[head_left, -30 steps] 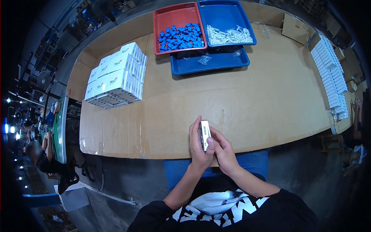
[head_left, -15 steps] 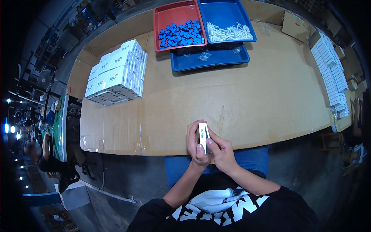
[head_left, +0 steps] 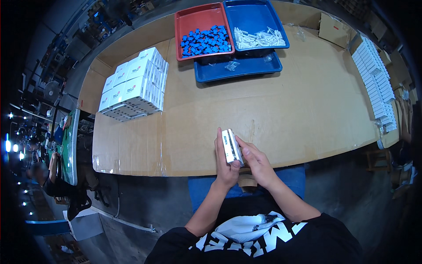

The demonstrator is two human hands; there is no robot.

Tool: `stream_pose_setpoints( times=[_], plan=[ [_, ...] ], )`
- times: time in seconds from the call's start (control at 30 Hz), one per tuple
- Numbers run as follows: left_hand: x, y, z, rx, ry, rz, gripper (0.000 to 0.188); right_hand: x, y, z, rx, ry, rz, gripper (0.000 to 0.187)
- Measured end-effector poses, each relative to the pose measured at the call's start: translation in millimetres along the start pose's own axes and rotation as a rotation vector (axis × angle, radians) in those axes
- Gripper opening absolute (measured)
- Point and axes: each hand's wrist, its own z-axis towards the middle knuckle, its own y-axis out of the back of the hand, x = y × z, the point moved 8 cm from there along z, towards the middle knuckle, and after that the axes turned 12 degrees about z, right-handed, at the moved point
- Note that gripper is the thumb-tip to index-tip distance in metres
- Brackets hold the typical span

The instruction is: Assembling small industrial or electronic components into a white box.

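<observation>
A small white box (head_left: 229,146) with dark print along one narrow side is held between my two hands, above the near edge of the cardboard-covered table (head_left: 206,116). My left hand (head_left: 225,165) wraps its left side, thumb at the lower end. Against the box's right side rests my right hand (head_left: 256,163), with its fingers bent round the far side and thumb along the edge. What the box contains is hidden.
Stacked white boxes (head_left: 132,86) stand at the left, and white box rows (head_left: 373,81) line the right edge. At the back, a red tray (head_left: 202,17) holds blue-and-black pieces; a blue tray (head_left: 252,15) holds white sticks. A lower blue tray (head_left: 211,75) sits beneath.
The box has tilted and moved slightly up and left, showing more of its right side. My right hand has loosened a little and shifted along the box.
</observation>
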Motion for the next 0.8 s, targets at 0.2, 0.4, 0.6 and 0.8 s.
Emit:
stream_pose_setpoints(
  times=[0.2,0.4,0.6,0.8],
  plan=[
    [18,-17,-13,0.049,0.52,-0.665,0.077,46,-17,-16,0.191,0.519,-0.701,0.074],
    [-1,-35,-37,0.282,0.897,-0.855,0.07,50,-9,-16,0.329,0.683,-0.974,0.081],
    [0,-41,-42,0.336,0.93,-0.893,0.065,49,-1,-17,0.299,0.772,-0.684,0.077],
    [4,-42,-46,0.342,0.939,-0.9,0.065,46,0,-21,0.306,0.861,-0.66,0.077]
  ],
)
